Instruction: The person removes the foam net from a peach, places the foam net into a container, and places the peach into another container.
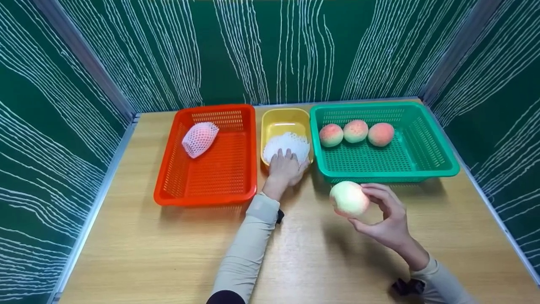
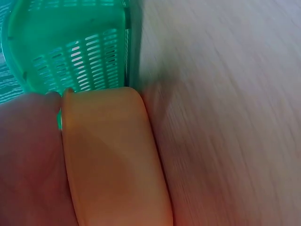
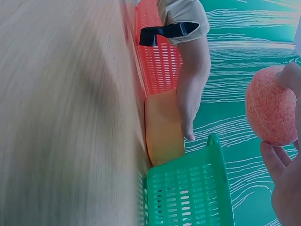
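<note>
My right hand (image 1: pixel 388 217) holds a pale peach (image 1: pixel 349 198) between thumb and fingers, above the table just in front of the green basket. In the right wrist view the peach (image 3: pixel 273 106) shows a speckled pink side. My left hand (image 1: pixel 287 168) reaches over the near rim of a small yellow tray (image 1: pixel 287 114), its fingers resting on white foam fruit nets (image 1: pixel 291 143). Part of the nets lies under that hand. The left wrist view shows the tray's outer wall (image 2: pixel 113 155) beside the hand, but not the fingertips.
Three peaches, one of them a pink peach (image 1: pixel 381 134), lie along the left and back of the green basket (image 1: pixel 422 173). At left, a red basket (image 1: pixel 206 198) contains a peach in a foam net (image 1: pixel 200 139). Green walls with white lines (image 1: pixel 295 50) enclose the wooden table (image 1: pixel 168 261).
</note>
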`<action>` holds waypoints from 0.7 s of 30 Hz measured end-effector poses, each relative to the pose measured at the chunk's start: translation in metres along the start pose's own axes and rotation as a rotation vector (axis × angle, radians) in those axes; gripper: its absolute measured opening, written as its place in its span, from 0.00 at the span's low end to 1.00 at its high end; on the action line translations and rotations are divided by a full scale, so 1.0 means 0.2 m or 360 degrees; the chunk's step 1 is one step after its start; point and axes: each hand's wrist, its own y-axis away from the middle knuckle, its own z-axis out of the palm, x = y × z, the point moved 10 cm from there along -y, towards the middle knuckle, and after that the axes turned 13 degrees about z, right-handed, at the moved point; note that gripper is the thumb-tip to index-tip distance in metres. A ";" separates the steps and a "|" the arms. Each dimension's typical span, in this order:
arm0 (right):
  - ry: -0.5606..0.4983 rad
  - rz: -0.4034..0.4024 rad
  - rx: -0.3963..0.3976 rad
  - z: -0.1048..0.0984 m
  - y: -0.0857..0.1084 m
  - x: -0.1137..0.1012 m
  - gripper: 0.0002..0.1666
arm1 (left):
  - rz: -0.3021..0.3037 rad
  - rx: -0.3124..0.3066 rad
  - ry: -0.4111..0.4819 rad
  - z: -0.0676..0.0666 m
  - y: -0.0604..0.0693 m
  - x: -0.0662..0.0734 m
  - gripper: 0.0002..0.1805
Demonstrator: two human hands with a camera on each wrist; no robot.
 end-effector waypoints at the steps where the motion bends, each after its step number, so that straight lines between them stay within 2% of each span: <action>1: 0.0001 -0.0002 -0.0001 0.00 0.00 0.00 0.41 | -0.0002 -0.0005 0.0005 0.00 0.00 0.00 0.40; 5: -0.0004 -0.0019 -0.0001 0.00 -0.01 0.00 0.40 | 0.0018 0.0009 -0.0052 -0.01 -0.01 0.00 0.40; 10: 0.0011 -0.0021 0.0007 0.00 -0.01 0.00 0.41 | 0.0066 0.0116 -0.0061 -0.04 -0.01 0.00 0.39; 15: 0.0023 -0.0016 0.0026 -0.01 -0.01 0.00 0.41 | 0.0145 0.0309 -0.0038 -0.09 0.02 0.01 0.35; 19: 0.0055 -0.0034 0.0056 -0.02 -0.03 -0.01 0.39 | 0.0207 0.0478 -0.0101 -0.15 0.06 0.04 0.31; 21: 0.0086 -0.0046 0.0071 -0.03 -0.05 -0.03 0.38 | 0.0241 0.0595 -0.0147 -0.20 0.09 0.06 0.29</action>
